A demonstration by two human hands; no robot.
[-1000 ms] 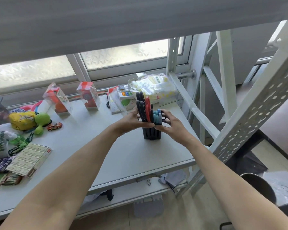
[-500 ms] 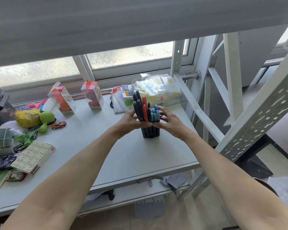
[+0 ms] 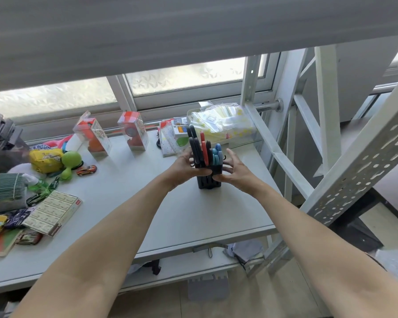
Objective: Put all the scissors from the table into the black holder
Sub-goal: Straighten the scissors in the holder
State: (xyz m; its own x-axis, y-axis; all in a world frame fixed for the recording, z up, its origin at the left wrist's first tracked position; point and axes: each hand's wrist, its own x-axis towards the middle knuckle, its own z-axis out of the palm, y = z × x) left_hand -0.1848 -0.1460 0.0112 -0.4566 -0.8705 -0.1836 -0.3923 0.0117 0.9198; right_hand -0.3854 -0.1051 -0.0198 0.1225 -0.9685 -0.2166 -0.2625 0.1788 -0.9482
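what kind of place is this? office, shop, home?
Probably a storeroom or workshop corner, not a tidy office. A plain grey table stands under a frosted window, framed by perforated metal racking. Boxed toys and toy cars lie loose around the black holder.

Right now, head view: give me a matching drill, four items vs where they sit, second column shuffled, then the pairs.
Items
1. black holder
2. green squeeze toy
3. blue-handled scissors
4. toy car

Places
A. standing handles-up in the holder, right of the red-handled scissors
B. on the table, just right of the green squeeze toy
C. upright on the table between the left hand and right hand
D. beside the yellow pouch, left part of the table

Pairs: 1-C, 2-D, 3-A, 4-B
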